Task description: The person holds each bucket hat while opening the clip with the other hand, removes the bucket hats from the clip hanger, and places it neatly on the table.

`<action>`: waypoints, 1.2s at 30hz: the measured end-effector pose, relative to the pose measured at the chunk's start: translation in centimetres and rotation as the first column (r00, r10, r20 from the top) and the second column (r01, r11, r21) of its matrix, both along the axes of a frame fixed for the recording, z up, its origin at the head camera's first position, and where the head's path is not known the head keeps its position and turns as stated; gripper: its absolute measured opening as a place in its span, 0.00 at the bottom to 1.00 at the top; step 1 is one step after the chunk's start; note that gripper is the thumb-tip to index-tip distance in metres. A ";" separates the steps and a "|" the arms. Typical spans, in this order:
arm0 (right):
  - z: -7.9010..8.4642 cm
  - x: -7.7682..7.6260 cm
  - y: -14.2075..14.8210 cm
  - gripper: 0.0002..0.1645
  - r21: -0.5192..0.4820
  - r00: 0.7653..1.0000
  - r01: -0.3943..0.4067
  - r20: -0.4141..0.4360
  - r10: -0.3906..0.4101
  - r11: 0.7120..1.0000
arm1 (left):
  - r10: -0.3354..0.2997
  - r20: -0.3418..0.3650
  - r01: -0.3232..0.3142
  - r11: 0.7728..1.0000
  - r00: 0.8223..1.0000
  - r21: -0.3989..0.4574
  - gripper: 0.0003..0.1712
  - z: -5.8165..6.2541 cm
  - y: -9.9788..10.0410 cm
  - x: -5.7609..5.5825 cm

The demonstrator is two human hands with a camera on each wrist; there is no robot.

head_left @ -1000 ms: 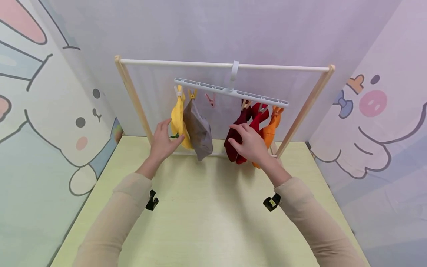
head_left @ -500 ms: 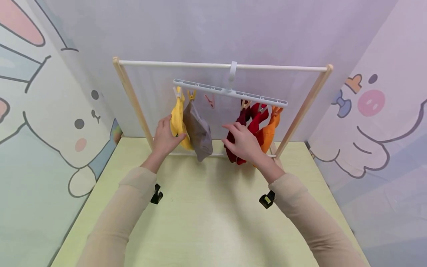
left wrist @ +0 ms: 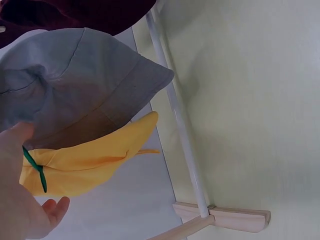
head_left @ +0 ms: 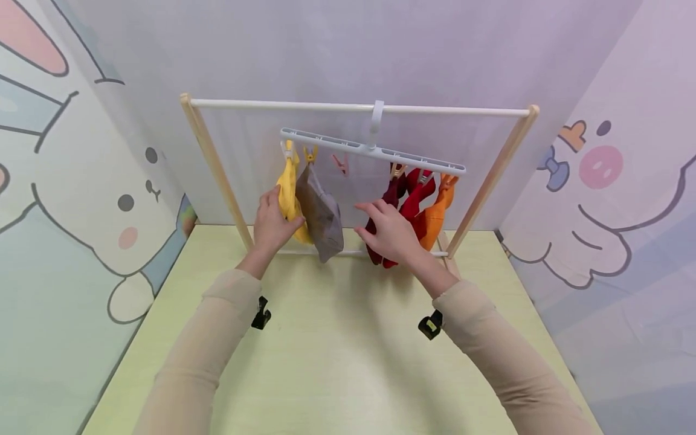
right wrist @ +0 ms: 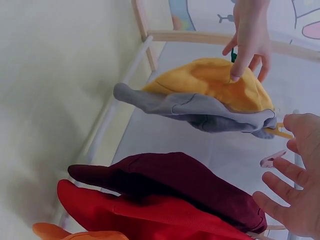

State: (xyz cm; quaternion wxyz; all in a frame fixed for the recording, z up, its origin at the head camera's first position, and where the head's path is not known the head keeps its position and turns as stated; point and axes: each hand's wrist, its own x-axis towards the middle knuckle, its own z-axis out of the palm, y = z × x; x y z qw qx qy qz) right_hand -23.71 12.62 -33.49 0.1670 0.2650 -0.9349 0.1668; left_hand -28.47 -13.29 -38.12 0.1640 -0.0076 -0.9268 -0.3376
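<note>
Several bucket hats hang by clothespins from a pale clip hanger [head_left: 326,143]. On its left are a yellow hat [head_left: 288,187] with a green cord and a grey hat [head_left: 319,208]. To the right hang a maroon hat [right wrist: 170,172], a red hat [head_left: 417,196] and an orange hat [head_left: 433,219]. My left hand [head_left: 273,222] is at the yellow hat, thumb in front and fingers loosely spread at its outer side. My right hand [head_left: 387,231], fingers apart and holding nothing, is in front of the maroon hat and partly hides it.
A rack with a white top rail [head_left: 283,105] and wooden legs [head_left: 492,175] carries the hanger on a hook. One pink clothespin [head_left: 341,164] hangs without a hat near the middle. Printed cartoon walls enclose the pale table [head_left: 337,362].
My right hand has shifted left, away from the red and orange hats. My left hand has moved slightly right, closer over the yellow hat. The hats remain clipped.
</note>
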 end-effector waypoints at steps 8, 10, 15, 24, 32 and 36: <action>0.2 0.3 -0.4 0.28 -0.004 1.000 -0.017 0.009 0.017 1.000 | 0.046 -0.011 -0.046 0.999 0.999 0.023 0.51 -0.2 0.5 -0.3; 0.2 0.3 -0.6 0.27 -0.002 1.000 -0.018 0.005 0.018 1.000 | 0.057 -0.012 -0.056 0.998 0.998 0.030 0.50 -0.2 0.6 -0.4; 0.2 0.3 -1.0 0.27 -0.009 0.999 -0.033 -0.002 0.033 0.999 | 0.079 -0.007 -0.079 0.996 0.997 0.039 0.47 0.0 0.9 -0.4; 0.0 0.3 -1.7 0.27 -0.025 0.998 -0.053 -0.027 0.052 0.998 | 0.118 0.003 -0.118 0.992 0.993 0.049 0.42 0.3 1.2 -0.5; 0.0 0.4 -2.0 0.27 -0.027 0.996 -0.069 -0.066 0.067 0.997 | 0.139 0.045 -0.140 0.990 0.989 0.029 0.38 0.4 0.9 -0.7; 0.0 0.4 -2.1 0.26 -0.029 0.995 -0.071 -0.066 0.069 0.997 | 0.132 0.049 -0.132 0.991 0.990 0.012 0.34 0.2 0.4 -0.6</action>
